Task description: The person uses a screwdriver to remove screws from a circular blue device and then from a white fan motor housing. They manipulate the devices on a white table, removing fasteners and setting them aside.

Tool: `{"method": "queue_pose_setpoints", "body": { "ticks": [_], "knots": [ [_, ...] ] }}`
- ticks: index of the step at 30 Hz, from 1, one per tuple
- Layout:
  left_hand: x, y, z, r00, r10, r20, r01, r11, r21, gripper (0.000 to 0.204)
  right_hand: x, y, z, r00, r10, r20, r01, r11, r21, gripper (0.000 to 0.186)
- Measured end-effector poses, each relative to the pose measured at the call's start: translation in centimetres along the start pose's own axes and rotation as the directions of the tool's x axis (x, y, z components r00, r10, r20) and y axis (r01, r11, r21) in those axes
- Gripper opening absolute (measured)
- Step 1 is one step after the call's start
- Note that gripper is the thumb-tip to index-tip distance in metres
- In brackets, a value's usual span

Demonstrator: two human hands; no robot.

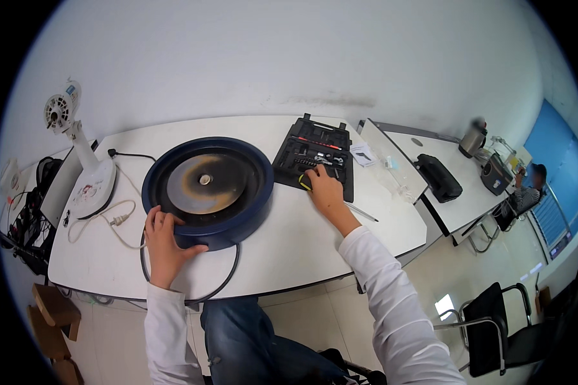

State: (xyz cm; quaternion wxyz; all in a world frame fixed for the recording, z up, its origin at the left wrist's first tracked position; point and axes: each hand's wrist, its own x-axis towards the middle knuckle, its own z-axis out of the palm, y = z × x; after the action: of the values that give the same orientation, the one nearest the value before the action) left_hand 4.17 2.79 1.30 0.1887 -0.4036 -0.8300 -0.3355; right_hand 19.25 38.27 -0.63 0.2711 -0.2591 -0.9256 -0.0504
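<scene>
We had the blue pan [241, 232] left of centre in the frame, its near-left edge hidden behind our left hand [165, 240], fingers spread against the rim. Just right of centre, our right hand [325, 190] bent over the case [347, 178], partly covering a yellow-black tool [305, 183]; we couldn't tell whether its curled fingers gripped it. The lower edge cut off our sleeves [392, 301].
</scene>
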Motion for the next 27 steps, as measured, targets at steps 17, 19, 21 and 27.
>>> {"method": "queue_pose_setpoints", "body": {
  "ticks": [17, 19, 21, 27],
  "knots": [
    [0.0, 0.0, 1.1, 0.999, 0.033, -0.017, -0.032, 0.999, 0.012, 0.069, -2.2, 6.2, 0.0, 1.0, 0.001, 0.009, 0.0, 0.989, -0.146, 0.021],
    [-0.1, 0.5, 0.8, 1.0, 0.001, -0.02, 0.0, 1.0, 0.016, 0.067, -2.6, 6.3, -0.5, 1.0, 0.005, 0.013, -0.003, 0.99, -0.142, 0.026],
    [-0.1, 0.7, 0.5, 1.0, -0.001, -0.015, 0.001, 1.0, 0.006, 0.066, -2.9, 6.6, -0.9, 1.0, -0.001, 0.004, 0.001, 0.991, -0.133, 0.032],
    [-0.1, 0.3, 0.7, 0.999, 0.021, -0.038, -0.021, 1.0, 0.008, 0.066, -3.3, 7.6, -0.9, 1.0, 0.01, -0.012, -0.011, 0.992, -0.122, 0.043]
  ]
}}
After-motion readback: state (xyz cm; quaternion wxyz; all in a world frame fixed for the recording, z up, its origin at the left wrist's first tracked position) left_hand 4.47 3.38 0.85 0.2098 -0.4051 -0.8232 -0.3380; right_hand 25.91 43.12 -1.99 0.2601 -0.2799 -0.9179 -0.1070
